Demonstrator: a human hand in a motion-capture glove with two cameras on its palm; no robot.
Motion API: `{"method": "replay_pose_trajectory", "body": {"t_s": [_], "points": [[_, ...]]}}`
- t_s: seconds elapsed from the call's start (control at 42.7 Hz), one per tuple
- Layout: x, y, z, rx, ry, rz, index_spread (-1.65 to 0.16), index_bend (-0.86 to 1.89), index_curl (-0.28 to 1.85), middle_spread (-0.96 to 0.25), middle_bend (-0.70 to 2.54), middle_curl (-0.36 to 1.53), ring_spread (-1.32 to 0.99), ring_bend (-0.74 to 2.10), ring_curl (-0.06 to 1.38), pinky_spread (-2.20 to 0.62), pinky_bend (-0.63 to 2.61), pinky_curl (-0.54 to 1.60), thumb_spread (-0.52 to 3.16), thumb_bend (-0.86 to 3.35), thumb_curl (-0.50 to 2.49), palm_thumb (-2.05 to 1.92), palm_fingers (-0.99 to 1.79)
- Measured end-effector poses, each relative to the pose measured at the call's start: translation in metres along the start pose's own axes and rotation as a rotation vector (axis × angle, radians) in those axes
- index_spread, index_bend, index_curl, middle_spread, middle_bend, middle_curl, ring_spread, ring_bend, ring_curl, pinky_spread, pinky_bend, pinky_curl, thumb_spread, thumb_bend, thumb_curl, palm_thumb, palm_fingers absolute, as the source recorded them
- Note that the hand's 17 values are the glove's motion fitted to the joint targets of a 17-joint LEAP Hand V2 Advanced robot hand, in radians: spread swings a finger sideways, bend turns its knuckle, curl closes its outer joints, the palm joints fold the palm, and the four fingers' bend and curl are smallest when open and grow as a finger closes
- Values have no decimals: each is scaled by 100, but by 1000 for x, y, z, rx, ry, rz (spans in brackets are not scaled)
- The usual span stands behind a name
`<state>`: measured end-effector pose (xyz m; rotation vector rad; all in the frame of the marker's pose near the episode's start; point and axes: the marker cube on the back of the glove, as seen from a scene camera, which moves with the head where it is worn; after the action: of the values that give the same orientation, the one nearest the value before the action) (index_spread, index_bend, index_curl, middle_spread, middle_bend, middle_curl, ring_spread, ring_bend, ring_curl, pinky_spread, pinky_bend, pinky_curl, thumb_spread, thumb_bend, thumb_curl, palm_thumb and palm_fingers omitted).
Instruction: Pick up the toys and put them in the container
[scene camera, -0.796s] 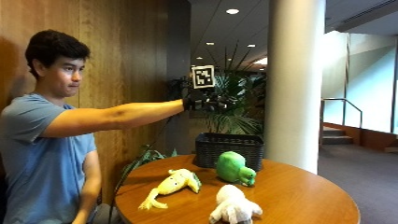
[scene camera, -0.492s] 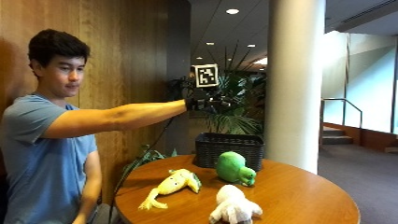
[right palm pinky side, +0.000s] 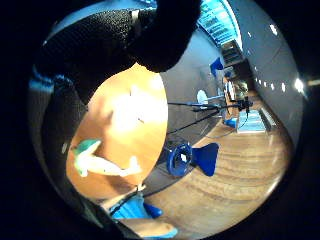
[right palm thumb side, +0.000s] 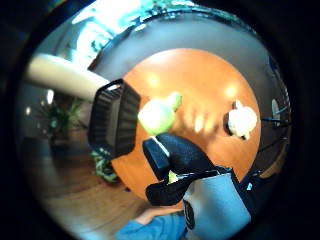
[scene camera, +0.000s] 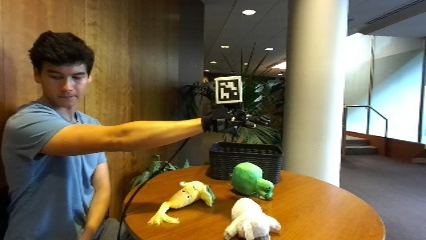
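A: Nearest the camera, the white plush toy (scene camera: 250, 223) lies on the round wooden counter (scene camera: 319, 210), its lower edge cut off. Beside it, the yellow plush toy (scene camera: 183, 198).

B: Behind those, the green plush toy (scene camera: 250, 180) sits just in front of the dark woven container (scene camera: 245, 159) at the counter's far edge.

A: Above the container hangs the gloved right hand (scene camera: 229, 121), arm outstretched, fingers (scene camera: 256, 120) straight and holding nothing.

B: No readable writing anywhere; the container's inside is hidden.
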<state>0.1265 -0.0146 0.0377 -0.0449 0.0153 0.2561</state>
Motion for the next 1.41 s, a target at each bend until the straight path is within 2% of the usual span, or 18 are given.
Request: {"method": "replay_pose_trajectory", "body": {"t_s": [0.164,0.305,0.422,0.469,0.539,0.586,0.679,0.75,0.89,1.218,1.359,1.406], "points": [[42,-8,22,-25,-4,-45,-29,11,14,1,17,24,5,34,16,8,106,33,107,-4,18,-3,-14],[75,-18,52,-89,-43,62,-29,11,15,1,15,24,5,30,16,9,109,34,105,-4,20,-3,-18],[124,-16,93,-144,67,-79,-29,10,15,1,14,24,5,25,17,9,112,35,103,-4,21,-3,-21],[134,-20,110,-167,79,-19,-29,10,15,1,13,24,5,23,17,9,113,35,103,-4,21,-3,-22],[141,-27,134,-196,40,164,-29,10,16,1,12,24,5,21,17,9,114,35,102,-4,22,-3,-23],[146,-29,149,-220,39,219,-29,10,16,1,12,23,5,20,18,9,114,35,101,-4,22,-3,-24],[157,-26,177,-304,80,189,-29,9,16,1,12,23,5,18,18,10,116,36,101,-4,23,-3,-26],[153,-22,195,-390,14,205,-28,9,16,1,11,22,5,16,18,9,118,36,100,-4,23,-3,-28],[148,-12,223,-519,-43,143,-28,6,14,2,9,21,5,14,17,10,128,38,97,-5,24,-4,-34],[139,-6,245,-447,-129,163,-29,11,15,4,7,16,7,18,18,6,139,41,103,0,27,7,-27],[128,-1,235,-336,-139,166,-32,15,18,3,12,16,7,35,23,4,129,37,120,8,30,21,-8],[124,0,232,-297,-119,165,-33,22,20,1,18,17,6,46,25,1,120,34,127,13,32,29,16]]}}
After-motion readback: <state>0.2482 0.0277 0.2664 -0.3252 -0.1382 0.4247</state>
